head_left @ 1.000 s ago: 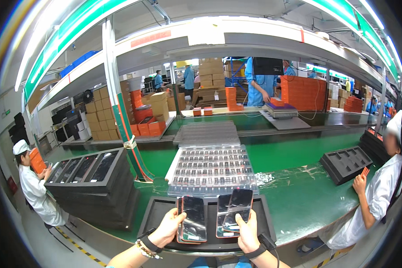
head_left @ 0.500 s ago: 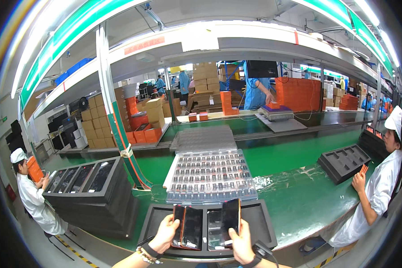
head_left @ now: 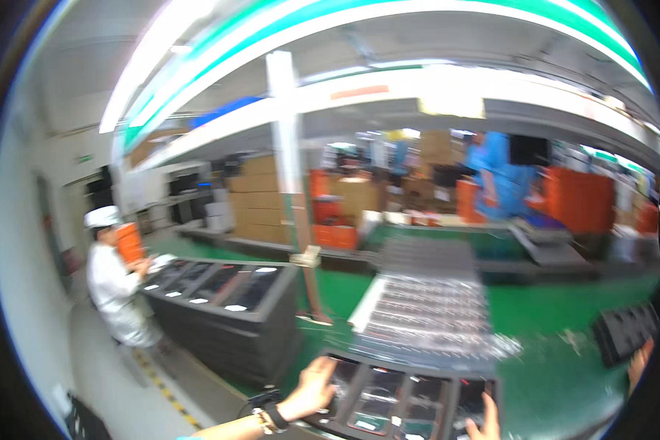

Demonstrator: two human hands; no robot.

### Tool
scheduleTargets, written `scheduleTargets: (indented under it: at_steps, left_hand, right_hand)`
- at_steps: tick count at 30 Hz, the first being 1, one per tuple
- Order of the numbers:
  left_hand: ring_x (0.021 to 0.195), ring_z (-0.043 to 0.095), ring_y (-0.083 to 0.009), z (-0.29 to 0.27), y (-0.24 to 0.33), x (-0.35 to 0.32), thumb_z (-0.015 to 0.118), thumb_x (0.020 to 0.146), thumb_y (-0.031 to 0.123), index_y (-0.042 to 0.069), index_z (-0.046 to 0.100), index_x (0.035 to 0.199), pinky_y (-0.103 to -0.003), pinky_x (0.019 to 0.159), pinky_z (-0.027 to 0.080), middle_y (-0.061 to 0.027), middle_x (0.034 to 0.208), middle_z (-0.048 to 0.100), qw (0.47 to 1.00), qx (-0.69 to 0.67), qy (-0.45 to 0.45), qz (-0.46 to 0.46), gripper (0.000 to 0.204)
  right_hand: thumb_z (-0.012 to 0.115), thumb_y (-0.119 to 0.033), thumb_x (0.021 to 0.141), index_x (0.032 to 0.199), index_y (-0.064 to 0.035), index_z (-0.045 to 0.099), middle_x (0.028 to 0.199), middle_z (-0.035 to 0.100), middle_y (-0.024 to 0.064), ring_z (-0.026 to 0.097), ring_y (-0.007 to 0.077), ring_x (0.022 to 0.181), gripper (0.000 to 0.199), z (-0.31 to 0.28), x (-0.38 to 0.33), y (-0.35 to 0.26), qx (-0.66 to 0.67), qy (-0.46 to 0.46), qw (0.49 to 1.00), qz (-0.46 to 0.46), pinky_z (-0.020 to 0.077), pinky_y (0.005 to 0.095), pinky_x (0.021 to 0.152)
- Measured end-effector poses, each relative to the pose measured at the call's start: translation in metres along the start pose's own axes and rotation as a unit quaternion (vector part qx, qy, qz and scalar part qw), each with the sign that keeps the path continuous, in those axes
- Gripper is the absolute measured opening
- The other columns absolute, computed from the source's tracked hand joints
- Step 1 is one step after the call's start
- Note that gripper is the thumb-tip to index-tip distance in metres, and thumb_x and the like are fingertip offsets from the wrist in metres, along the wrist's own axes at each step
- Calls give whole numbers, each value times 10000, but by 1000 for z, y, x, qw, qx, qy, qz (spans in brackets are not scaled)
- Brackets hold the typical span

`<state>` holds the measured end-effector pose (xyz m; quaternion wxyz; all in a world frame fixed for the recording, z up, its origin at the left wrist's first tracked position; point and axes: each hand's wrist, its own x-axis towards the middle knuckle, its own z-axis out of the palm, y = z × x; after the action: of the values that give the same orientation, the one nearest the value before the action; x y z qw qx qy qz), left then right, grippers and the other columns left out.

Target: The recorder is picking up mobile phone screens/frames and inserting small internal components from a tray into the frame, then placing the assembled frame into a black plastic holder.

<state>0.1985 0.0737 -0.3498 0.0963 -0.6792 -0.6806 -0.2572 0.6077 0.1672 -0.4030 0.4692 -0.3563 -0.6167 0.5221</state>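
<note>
1. Both phones held up half a second ago are gone from the hands.
2. Left hand (head_left: 312, 387): flat, fingers spread, on the black tray (head_left: 400, 403)'s left edge.
3. Tray: dark pockets holding glossy phones (head_left: 378, 405), at bottom centre.
4. Right hand (head_left: 484, 425): fingers up at tray's right; grip unclear.

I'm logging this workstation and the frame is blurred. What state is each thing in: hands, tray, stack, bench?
left hand: open, flat on the tray's left end.
right hand: only fingertips show at the tray's right end; grip unclear.
black tray: flat on the bench, dark glossy panels in its pockets.
stack of black trays: piled high, top one filled.
green bench: strewn with clear sheets.
</note>
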Motion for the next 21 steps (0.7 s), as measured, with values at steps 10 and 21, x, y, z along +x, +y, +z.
scheduleTargets:
  at_steps: [10,21]
  left_hand:
    - [739,708,-184,-379,-101,8,557,960,182,135,145,1600,-332,686,599,-133,1109,719,820,-280,426,-260,763]
    - [467,467,-100,-464,-225,-69,412,947,140,286,42,1623,-319,525,542,-148,942,746,755,-201,471,-409,784]
  right_hand:
    - [601,-143,995,1521,-52,379,1508,426,196,402,308,1376,578,-15,-11,-21,-123,-17,992,23,283,410,1168]
    - [565,-79,1007,1522,-46,359,1545,369,156,366,295,1402,555,-17,-15,-28,-61,-5,998,-14,257,409,1184]
